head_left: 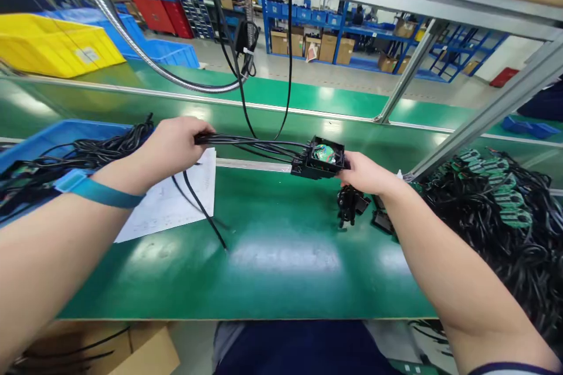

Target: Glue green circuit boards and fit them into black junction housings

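Observation:
My left hand [178, 139] is closed round a bundle of black cables [250, 142], stretched level above the bench. The bundle runs right into a black plastic housing [317, 159], whose open top shows a round green circuit board [324, 153] with coloured wires. My right hand [361, 172] grips the far right side of this housing; some of its fingers are hidden behind it. Below that hand are small black plastic parts [349, 204] on the green bench. Loose cable ends [204, 211] hang from the left hand over a white paper sheet [171, 205].
A blue bin [88, 128] of black cables stands at the left. On the right lies a large heap of black cables [488, 234] with green circuit boards [510, 199]. Two thin black cords [290, 41] hang in front, near a metal frame post [409, 76]. An open cardboard box [149, 354] is below the bench edge.

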A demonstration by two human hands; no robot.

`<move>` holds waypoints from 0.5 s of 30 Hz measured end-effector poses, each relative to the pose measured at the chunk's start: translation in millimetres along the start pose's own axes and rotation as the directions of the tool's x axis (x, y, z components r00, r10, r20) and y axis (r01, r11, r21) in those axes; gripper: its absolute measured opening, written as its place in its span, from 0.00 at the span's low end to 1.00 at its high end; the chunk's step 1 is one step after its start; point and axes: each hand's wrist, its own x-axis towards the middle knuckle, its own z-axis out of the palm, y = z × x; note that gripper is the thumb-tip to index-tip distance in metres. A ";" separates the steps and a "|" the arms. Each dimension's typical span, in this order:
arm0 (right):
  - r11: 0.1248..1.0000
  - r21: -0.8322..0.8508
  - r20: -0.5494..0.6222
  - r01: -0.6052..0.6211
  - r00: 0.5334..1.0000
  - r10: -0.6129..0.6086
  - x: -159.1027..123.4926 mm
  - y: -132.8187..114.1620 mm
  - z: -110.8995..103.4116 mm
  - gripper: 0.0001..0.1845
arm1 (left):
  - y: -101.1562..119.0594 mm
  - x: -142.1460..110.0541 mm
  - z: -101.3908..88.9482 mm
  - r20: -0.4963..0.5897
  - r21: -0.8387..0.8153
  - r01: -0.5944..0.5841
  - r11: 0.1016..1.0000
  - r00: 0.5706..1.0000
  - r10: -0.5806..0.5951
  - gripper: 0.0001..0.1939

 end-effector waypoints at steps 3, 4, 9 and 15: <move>0.999 -0.014 -0.029 0.033 0.999 -0.033 -1.7 -3.8 -8.9 0.10 | 2.5 3.0 -18.4 0.003 0.023 -0.006 1.000 1.000 0.006 0.24; 0.999 -0.030 -0.040 0.032 0.999 -0.034 -2.4 -4.9 -12.0 0.10 | 4.3 3.4 -23.9 0.012 0.024 0.003 1.000 1.000 -0.003 0.21; 0.997 -0.060 -0.064 -0.046 0.997 0.042 -7.5 -11.6 -29.1 0.05 | 14.5 3.7 -43.9 0.059 0.010 0.059 0.998 0.996 -0.060 0.16; 0.995 -0.063 0.069 -0.083 0.994 0.087 -17.1 -20.8 -44.2 0.09 | 19.3 0.3 -61.8 0.065 0.031 0.095 0.995 0.993 -0.097 0.14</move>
